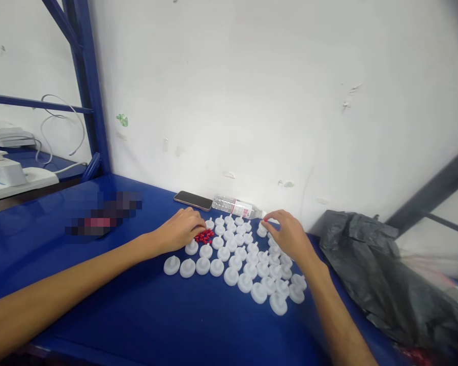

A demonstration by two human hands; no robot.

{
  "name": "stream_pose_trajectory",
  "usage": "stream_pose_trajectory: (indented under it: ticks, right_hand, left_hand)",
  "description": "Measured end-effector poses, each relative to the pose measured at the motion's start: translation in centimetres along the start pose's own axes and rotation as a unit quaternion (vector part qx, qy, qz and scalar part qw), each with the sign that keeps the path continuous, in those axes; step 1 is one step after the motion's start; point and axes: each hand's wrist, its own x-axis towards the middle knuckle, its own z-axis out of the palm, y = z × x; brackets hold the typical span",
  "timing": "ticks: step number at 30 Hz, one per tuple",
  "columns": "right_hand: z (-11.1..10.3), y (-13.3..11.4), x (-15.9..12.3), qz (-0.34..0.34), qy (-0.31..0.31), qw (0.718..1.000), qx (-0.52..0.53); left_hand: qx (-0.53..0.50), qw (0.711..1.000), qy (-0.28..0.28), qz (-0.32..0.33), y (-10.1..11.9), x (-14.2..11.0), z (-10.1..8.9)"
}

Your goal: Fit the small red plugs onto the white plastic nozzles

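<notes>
Many white round plastic caps with a narrow spout (231, 276) stand in uneven rows on the blue tabletop. Beside the left rows lies a small heap of red tips (205, 236). My left hand (180, 230) rests at this heap, fingers bent together with the tips down at its edge; whether a piece is pinched there is hidden. My right hand (289, 233) pinches a small red tip (266, 219) between thumb and finger, at the top of a white cap (261, 231) in the back right. That hand hides some caps behind it.
A phone (193, 200) and a clear plastic bottle (236, 207) lie along the wall. A black plastic bag (381, 274) covers the right side of the table (168, 315). Blue frame posts (93, 86) rise at left, near a white power strip (34, 178). A blurred dark object (105, 216) lies left.
</notes>
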Motion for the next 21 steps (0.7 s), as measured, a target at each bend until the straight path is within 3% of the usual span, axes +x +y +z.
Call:
stream_pose_trajectory:
  ticks: [7,11,17,21]
  right_hand:
    - [1.2,0.2,-0.4,0.005,-0.072,0.997,-0.034]
    - [0.7,0.0,-0.4,0.012,-0.09,0.995,-0.052]
    - [-1.0,0.6,-0.4,0.071,-0.092,0.986,-0.117]
    - [-0.7,1.5,-0.7,0.115,-0.116,0.978,-0.133]
  left_hand:
    - [-0.006,1.0,-0.021,0.0,0.0,0.0,0.4]
    - [-0.006,1.0,-0.015,-0.006,-0.2,0.0,0.5]
    - [-0.004,1.0,-0.013,-0.015,-0.7,0.0,0.9]
    - [-0.002,1.0,-0.016,-0.026,-0.9,0.2,1.2]
